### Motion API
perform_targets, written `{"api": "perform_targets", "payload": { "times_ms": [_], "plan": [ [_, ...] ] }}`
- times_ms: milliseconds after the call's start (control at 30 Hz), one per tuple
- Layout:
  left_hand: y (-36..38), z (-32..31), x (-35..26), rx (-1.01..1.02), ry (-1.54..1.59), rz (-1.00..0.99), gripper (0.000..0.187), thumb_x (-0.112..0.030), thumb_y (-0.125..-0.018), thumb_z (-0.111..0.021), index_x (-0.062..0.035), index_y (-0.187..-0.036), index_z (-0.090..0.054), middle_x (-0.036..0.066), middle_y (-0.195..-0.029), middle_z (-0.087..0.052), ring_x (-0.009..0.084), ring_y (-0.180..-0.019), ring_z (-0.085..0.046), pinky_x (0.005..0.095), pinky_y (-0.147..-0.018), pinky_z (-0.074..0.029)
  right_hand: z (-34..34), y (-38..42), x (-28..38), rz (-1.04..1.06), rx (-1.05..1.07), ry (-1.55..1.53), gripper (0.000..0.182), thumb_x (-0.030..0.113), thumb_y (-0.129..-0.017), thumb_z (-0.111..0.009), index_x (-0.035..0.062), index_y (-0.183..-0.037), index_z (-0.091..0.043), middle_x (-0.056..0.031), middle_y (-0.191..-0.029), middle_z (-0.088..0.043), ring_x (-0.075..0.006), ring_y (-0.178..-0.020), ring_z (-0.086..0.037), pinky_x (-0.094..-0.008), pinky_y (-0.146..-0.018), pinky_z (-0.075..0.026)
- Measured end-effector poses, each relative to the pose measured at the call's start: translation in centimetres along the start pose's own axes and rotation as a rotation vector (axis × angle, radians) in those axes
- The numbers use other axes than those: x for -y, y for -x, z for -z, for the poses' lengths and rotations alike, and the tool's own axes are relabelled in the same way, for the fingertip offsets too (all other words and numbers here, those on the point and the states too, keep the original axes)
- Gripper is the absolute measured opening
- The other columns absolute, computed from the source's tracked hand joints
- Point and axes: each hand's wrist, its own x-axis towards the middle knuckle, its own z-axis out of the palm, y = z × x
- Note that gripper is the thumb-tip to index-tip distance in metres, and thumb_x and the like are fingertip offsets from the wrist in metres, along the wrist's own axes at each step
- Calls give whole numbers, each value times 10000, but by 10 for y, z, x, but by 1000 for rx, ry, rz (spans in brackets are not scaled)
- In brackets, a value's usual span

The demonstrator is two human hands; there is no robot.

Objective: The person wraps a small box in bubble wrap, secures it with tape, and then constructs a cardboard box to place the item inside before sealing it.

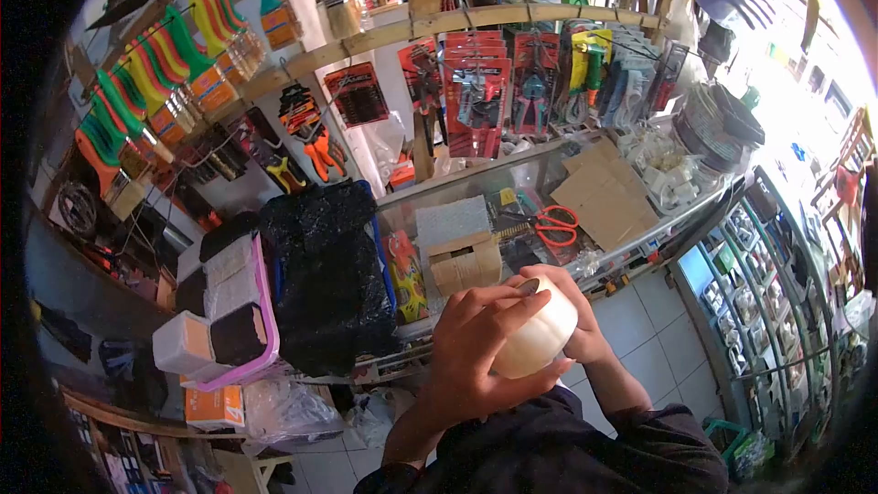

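Observation:
Both hands hold a wide cream-coloured roll of packing tape in front of my body, its core hole turned upward and away. My left hand wraps the near left side, fingers across the top and thumb below. My right hand closes round the far right side. Whether a tape end is lifted cannot be made out. Just beyond the hands, a small brown cardboard box lies on the glass counter beside bubble wrap. Scissors with red-orange handles lie farther right, near flat cardboard pieces.
Left of the counter items stand a blue crate covered in black plastic and a pink basket with wrapped boxes. Paintbrushes and carded tools hang above. A glass display case stands right, beyond the tiled floor.

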Motion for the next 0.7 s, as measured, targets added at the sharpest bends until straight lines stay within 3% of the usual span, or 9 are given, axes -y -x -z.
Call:
{"api": "perform_targets", "payload": {
  "times_ms": [100, 367, 467, 567, 667, 700],
  "plan": [
    [0, 12, 2, -16, -198, -129, 650, -421, -802, -853, -106, -1332, -647, 103, -1216, -680, 331, -1124, -642, 490, -936, -483, -10, -11, -1, -18, -51, -40, 517, 121, -1014, -502, 7, -1502, -377, -141, -1429, -530, -229, -1354, -504, -395, -1145, -385],
    [11, 23, 14, -105, -382, -212, 647, -448, -799, -850, -108, -1313, -654, 77, -1123, -696, 305, -1044, -652, 498, -901, -486, -14, -34, -4, 93, 84, -26, 489, 171, -1042, -535, 3, -1470, -366, -172, -1404, -540, -245, -1320, -532, -402, -1121, -412],
    [8, 31, 14, -54, -347, -171, 673, -465, -786, -851, -107, -1322, -656, 72, -1101, -695, 304, -1013, -654, 489, -892, -490, -16, -36, -2, 44, -23, 3, 482, 159, -971, -606, 23, -1404, -444, -166, -1299, -586, -278, -1242, -586, -412, -1053, -474],
    [3, 40, 9, 53, -254, -54, 706, -492, -835, -819, -170, -1429, -617, 74, -1151, -652, 278, -1063, -640, 462, -933, -485, -8, -36, -5, 25, 4, 30, 461, 158, -986, -578, 17, -1404, -442, -155, -1268, -599, -266, -1229, -591, -391, -1036, -475],
    [0, 40, 15, 79, -244, -59, 713, -500, -840, -811, -186, -1445, -603, 107, -1245, -615, 310, -1119, -616, 470, -960, -474, 1, -33, -3, -60, 68, 130, 598, 407, -1067, -536, -7, -1469, -380, -116, -1372, -548, -187, -1268, -534, -354, -1058, -431],
    [-1, 39, 15, 97, -239, -36, 712, -504, -842, -809, -185, -1444, -602, 117, -1277, -597, 320, -1147, -605, 475, -974, -469, 3, -31, -4, -73, 80, 122, 605, 414, -1067, -536, -9, -1471, -379, -115, -1372, -548, -184, -1265, -533, -354, -1056, -430]
  ]
}}
